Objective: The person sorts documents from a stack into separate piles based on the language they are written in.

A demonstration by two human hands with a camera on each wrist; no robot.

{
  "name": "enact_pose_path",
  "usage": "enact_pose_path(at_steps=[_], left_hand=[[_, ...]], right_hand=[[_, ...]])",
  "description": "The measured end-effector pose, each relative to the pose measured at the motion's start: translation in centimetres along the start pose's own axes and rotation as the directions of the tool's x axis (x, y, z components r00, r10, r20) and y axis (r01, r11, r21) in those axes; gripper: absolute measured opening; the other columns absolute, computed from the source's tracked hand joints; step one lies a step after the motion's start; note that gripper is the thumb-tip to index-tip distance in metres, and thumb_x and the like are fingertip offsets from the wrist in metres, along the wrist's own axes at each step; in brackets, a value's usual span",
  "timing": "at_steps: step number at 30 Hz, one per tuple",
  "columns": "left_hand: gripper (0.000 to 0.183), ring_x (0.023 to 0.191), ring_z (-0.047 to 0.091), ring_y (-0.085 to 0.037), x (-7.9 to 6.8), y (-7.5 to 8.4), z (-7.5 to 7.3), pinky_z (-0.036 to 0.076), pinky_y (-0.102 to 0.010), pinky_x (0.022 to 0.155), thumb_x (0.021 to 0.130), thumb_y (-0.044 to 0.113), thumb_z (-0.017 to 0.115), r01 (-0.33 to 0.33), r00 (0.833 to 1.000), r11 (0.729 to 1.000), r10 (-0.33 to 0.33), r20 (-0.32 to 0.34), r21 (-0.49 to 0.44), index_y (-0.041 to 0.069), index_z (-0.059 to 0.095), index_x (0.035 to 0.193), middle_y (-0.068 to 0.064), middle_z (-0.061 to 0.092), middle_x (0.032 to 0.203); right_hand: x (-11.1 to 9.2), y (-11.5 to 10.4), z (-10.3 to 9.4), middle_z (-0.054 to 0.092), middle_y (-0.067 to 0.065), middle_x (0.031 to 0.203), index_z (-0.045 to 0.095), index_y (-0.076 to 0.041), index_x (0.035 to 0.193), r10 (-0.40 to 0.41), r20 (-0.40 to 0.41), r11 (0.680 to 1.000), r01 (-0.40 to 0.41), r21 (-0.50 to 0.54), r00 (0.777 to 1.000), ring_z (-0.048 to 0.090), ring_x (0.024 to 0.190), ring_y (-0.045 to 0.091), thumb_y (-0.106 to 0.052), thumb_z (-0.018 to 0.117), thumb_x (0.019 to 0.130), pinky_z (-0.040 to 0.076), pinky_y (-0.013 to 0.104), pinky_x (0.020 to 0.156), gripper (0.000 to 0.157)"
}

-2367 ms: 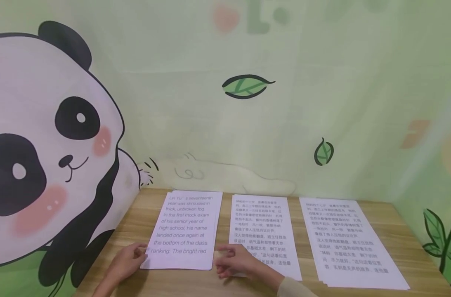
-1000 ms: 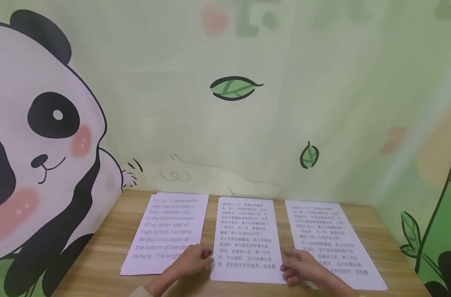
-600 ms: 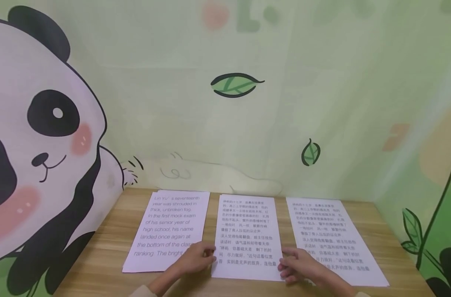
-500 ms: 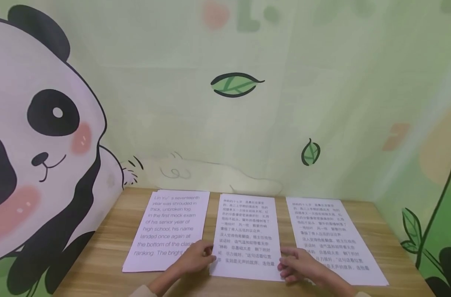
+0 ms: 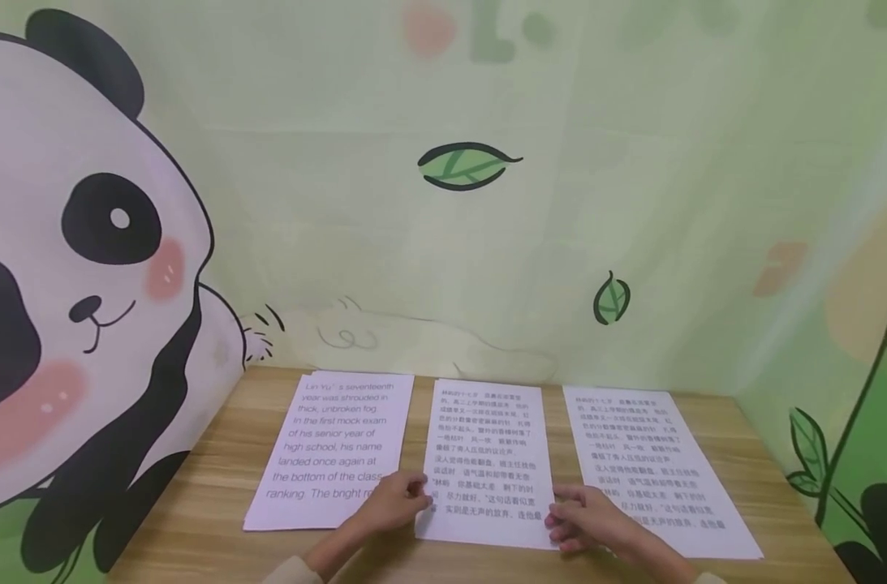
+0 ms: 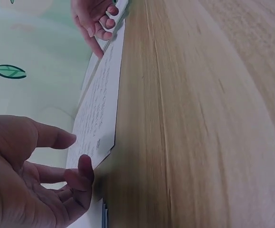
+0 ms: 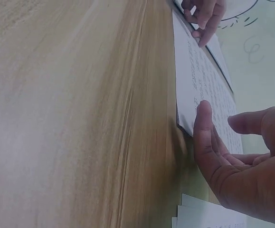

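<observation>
Three stacks of white printed sheets lie side by side on the table. My left hand (image 5: pixel 393 503), with loosely bent fingers, is at the left edge of the middle paper stack (image 5: pixel 487 454), near its front corner. My right hand (image 5: pixel 585 517) is at that stack's right edge, fingertips close against the sheets. In the left wrist view, a gap shows between the thumb (image 6: pixel 56 137) and the bent fingers. The right wrist view likewise shows thumb and fingers apart around the stack's corner (image 7: pixel 187 121).
The left paper stack (image 5: pixel 333 438), printed in English, is partly behind my left hand. On the right is another paper stack (image 5: pixel 633 454) with Chinese text, partly covered by my right hand. A curtain (image 5: pixel 326 203) with a panda and leaves hangs behind the wooden table (image 5: pixel 217 487).
Both hands have moved right, from the sides of the left stack to those of the middle stack. Over the last half second, the middle stack's front left corner has shifted slightly.
</observation>
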State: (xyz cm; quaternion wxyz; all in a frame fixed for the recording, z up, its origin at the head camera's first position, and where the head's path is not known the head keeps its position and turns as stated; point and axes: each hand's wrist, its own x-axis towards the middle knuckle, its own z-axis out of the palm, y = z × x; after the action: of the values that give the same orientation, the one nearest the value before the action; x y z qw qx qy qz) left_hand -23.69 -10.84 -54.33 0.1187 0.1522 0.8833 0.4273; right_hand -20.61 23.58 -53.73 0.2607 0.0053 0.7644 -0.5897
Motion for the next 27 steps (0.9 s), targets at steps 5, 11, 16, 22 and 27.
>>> enact_pose_path(at_steps=[5, 11, 16, 22, 27], left_hand=[[0.018, 0.076, 0.053, -0.018, -0.14, 0.12, -0.2, 0.043, -0.026, 0.064, 0.086, 0.01, 0.07, 0.046, 0.998, 0.999, -0.045, -0.046, 0.005, -0.003, 0.064, 0.095, -0.009, 0.06, 0.085], [0.015, 0.066, 0.049, -0.013, 0.19, -0.02, -0.14, 0.039, -0.021, 0.055, 0.088, 0.013, 0.069, 0.067, 0.998, 0.997, -0.067, -0.021, -0.041, 0.0, 0.064, 0.094, -0.003, 0.058, 0.079], [0.035, 0.069, 0.052, -0.014, 0.51, -0.05, -0.24, 0.042, -0.024, 0.059, 0.09, 0.014, 0.068, 0.129, 0.991, 0.987, -0.131, -0.013, -0.098, -0.009, 0.064, 0.116, -0.004, 0.059, 0.083], [0.042, 0.071, 0.052, -0.014, 0.22, -0.05, -0.44, 0.042, -0.023, 0.061, 0.09, 0.014, 0.069, 0.172, 0.984, 0.975, -0.178, -0.031, -0.141, -0.009, 0.063, 0.124, -0.003, 0.059, 0.086], [0.042, 0.085, 0.062, -0.018, -0.16, 0.34, -0.71, 0.051, -0.027, 0.07, 0.089, 0.011, 0.068, 0.142, 0.986, 0.979, -0.154, -0.067, -0.149, -0.01, 0.063, 0.126, -0.006, 0.064, 0.094]], right_hand=[[-0.02, -0.11, 0.07, 0.071, 0.014, 0.104, 0.024, 0.02, 0.15, 0.0, 0.004, 1.0, 0.0, -0.002, 1.0, 0.071, 0.083, 0.015, -0.014, 0.057, 0.101, 0.063, 0.035, 0.077, 0.068], [0.02, -0.05, 0.1, 0.071, 0.015, 0.106, 0.023, 0.02, 0.15, 0.023, 0.001, 1.0, -0.023, -0.018, 1.0, 0.071, 0.085, 0.017, -0.015, 0.056, 0.102, 0.063, 0.036, 0.079, 0.068], [0.09, -0.02, 0.31, 0.071, 0.015, 0.107, 0.023, 0.023, 0.148, -0.002, 0.015, 1.0, 0.003, -0.002, 1.0, 0.071, 0.086, 0.017, -0.015, 0.057, 0.101, 0.063, 0.038, 0.08, 0.069], [0.03, 0.0, 0.39, 0.071, 0.014, 0.104, 0.024, 0.022, 0.148, -0.023, -0.003, 1.0, 0.023, 0.001, 1.0, 0.071, 0.084, 0.016, -0.013, 0.057, 0.101, 0.063, 0.037, 0.077, 0.067], [0.29, -0.31, 0.34, 0.071, 0.008, 0.091, 0.044, 0.011, 0.145, -0.02, -0.12, 0.996, 0.01, -0.083, 0.993, 0.068, 0.077, 0.016, -0.019, 0.061, 0.1, 0.061, 0.034, 0.071, 0.057]])
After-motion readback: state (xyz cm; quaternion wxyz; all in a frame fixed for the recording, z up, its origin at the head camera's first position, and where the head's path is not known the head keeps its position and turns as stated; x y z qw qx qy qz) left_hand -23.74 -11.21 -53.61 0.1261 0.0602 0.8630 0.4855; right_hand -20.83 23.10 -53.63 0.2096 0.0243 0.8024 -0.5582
